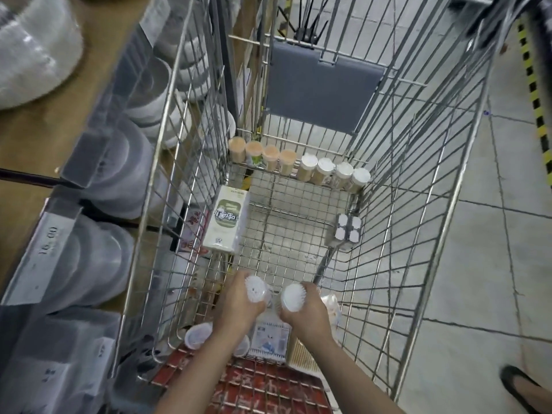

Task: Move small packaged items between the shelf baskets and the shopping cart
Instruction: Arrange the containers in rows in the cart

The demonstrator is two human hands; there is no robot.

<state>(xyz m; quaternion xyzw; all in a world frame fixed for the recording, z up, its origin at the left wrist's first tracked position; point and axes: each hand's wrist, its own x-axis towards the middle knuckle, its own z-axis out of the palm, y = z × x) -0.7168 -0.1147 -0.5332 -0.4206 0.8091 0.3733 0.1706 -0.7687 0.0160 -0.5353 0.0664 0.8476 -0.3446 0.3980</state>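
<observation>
Inside a wire cart (pixel 424 204) beside a store shelf (pixel 44 150), a person reached down with both hands, each grasping a small clear jar with a ribbed white lid. Left hand (pixel 239 306) had its fingers curled round the left jar (pixel 256 289); right hand (pixel 304 312) had its fingers wrapped round the right jar (pixel 293 297). Both jars were tilted, lids facing up toward the camera, and were held close together above the near end of the cart floor.

Along the far end of the cart stood a row of eight jars: four with tan lids (pixel 263 155) on the left and four with white lids (pixel 334 171) on the right, touching side by side. A green-and-white box (pixel 227 222) lay against the cart's left wall. A four-pack (pixel 345 231) of white-capped containers sat against the right wall. Under the hands lay a flat swab pack (pixel 270 339), and a further clear jar (pixel 197 336) lay on its side near the left corner. A bagged item (pixel 333 306) lay just right of the right hand; its contents could not be made out.

A grey panel (pixel 322 85) hung on the cart's far wall, and the red child-seat flap (pixel 254 389) lay at the near edge. Stacked white bowls (pixel 104 264) filled the shelf to the left, behind a price strip. A dark shoe (pixel 519 386) showed on the tiled floor (pixel 493 264) at lower right.
</observation>
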